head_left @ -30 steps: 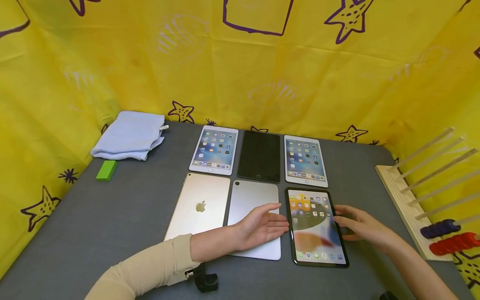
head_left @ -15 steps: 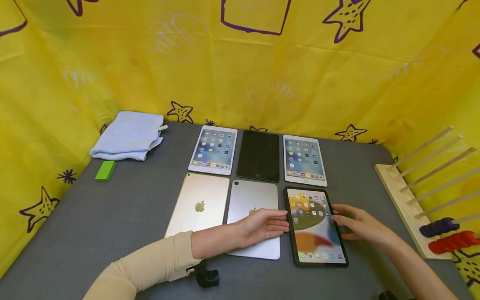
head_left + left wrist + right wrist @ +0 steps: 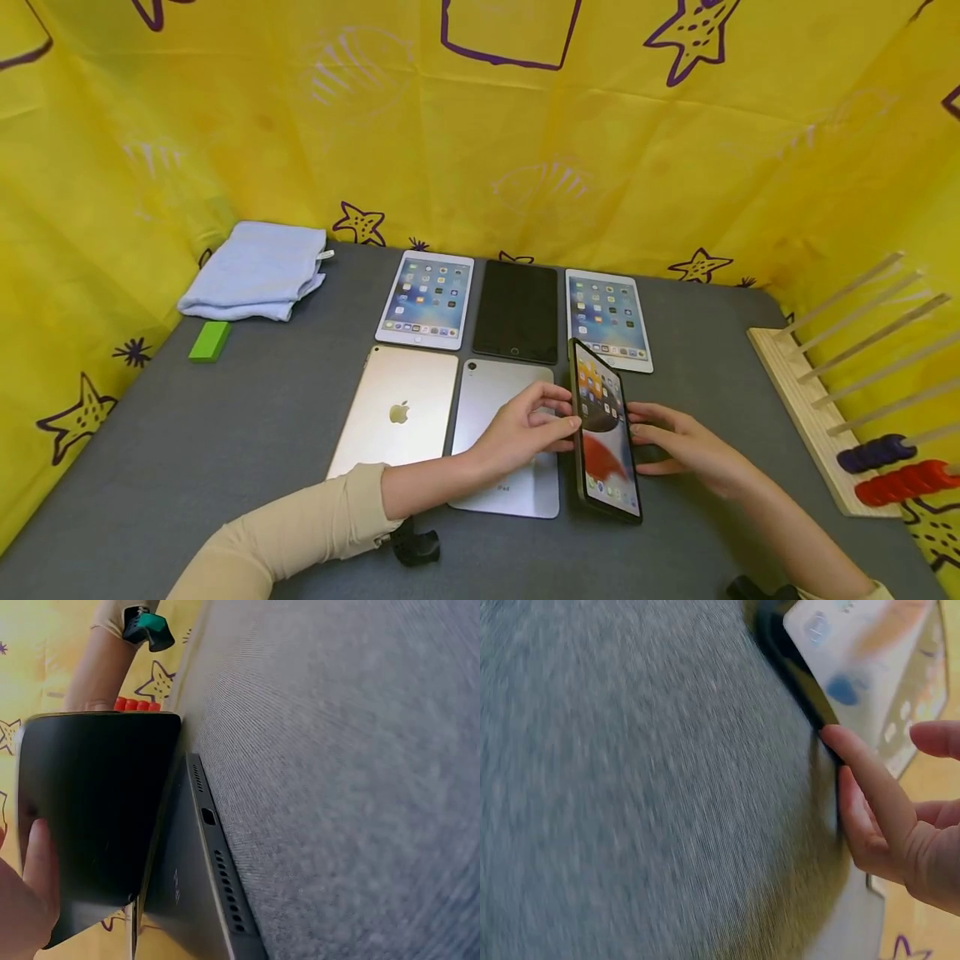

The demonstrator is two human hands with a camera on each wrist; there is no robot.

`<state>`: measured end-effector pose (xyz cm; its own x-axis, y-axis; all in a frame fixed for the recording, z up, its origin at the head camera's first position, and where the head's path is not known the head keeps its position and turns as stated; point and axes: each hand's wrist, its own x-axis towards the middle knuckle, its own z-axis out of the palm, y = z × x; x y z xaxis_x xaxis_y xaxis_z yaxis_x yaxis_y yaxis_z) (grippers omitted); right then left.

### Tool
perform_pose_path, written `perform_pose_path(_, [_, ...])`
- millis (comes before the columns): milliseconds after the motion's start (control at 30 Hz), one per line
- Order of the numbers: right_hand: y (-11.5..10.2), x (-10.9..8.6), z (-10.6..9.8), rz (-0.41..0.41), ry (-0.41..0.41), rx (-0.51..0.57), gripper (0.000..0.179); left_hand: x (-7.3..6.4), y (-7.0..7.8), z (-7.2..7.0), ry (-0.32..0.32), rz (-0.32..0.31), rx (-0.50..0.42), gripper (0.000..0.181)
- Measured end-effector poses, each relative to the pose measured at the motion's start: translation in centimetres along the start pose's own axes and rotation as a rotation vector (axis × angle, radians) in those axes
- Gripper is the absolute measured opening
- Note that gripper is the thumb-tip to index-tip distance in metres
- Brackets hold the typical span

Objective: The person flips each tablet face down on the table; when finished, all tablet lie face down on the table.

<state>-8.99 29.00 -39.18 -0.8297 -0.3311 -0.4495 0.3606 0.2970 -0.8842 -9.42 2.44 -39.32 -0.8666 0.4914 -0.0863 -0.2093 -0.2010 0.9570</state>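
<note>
A black-cased tablet (image 3: 603,425) stands tilted up on its right long edge, its lit screen turned to the right. My left hand (image 3: 521,429) holds its raised left edge between thumb and fingers; the left wrist view shows a digit against its dark back (image 3: 97,810). At the tablet's right edge, low over the table, my right hand (image 3: 693,446) has its fingertips (image 3: 838,735) on the rim. Beneath my left hand lies a silver tablet (image 3: 480,408), back up. A gold tablet (image 3: 397,400) lies face down to its left.
Behind lie a white tablet (image 3: 427,300), a dark-screened tablet (image 3: 516,312) and another white tablet (image 3: 611,312). A folded blue cloth (image 3: 255,271) and a green block (image 3: 209,342) sit at left. A wooden bead rack (image 3: 817,425) stands at right, before a yellow curtain (image 3: 480,125).
The black-cased tablet lay flat and is now tipped up, its left edge raised. My left hand's fingers have closed on that edge; my right hand has shifted slightly left with the tablet.
</note>
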Motion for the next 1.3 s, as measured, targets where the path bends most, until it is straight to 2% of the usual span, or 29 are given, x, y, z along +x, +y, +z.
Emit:
perform_pose_path(233, [-0.2, 1.0, 1.5, -0.025, 0.0, 0.031, 0.063, 0.1, 0.2, -0.2, 0.021, 0.084, 0.102, 0.035])
perform_pose_path(367, [-0.2, 1.2, 2.1, -0.019, -0.005, 0.057, 0.064, 0.4, 0.2, -0.3, 0.014, 0.132, 0.166, 0.035])
perform_pose_path(467, [-0.3, 1.5, 2.6, -0.02, -0.012, 0.097, 0.066, 0.5, 0.3, -0.2, -0.003, 0.155, 0.181, 0.036])
perform_pose_path(667, [-0.4, 2.0, 3.9, -0.027, -0.019, 0.137, 0.068, 0.7, 0.8, 0.3, -0.011, 0.188, 0.228, 0.038])
perform_pose_path(900, [-0.9, 2.4, 3.7, -0.067, -0.019, 0.073, 0.065, 0.7, 0.9, 0.9, 0.02, 0.173, 0.258, 0.034])
perform_pose_path(1000, [-1.8, 2.5, 3.3, -0.128, 0.007, 0.003, 0.061, 0.9, 0.9, 1.1, 0.035, 0.171, 0.278, 0.03])
perform_pose_path(1100, [-3.3, 2.7, 3.0, -0.188, 0.084, -0.053, 0.057, 1.1, 1.0, 1.3, 0.047, 0.173, 0.306, 0.026])
perform_pose_path(1233, [-5.2, 3.3, 2.8, -0.266, 0.202, -0.068, 0.059, 1.2, 1.1, 1.6, 0.047, 0.175, 0.334, 0.024])
perform_pose_path(1300, [-5.9, 3.6, 2.9, -0.304, 0.235, -0.063, 0.06, 1.2, 1.1, 1.7, 0.045, 0.177, 0.346, 0.024])
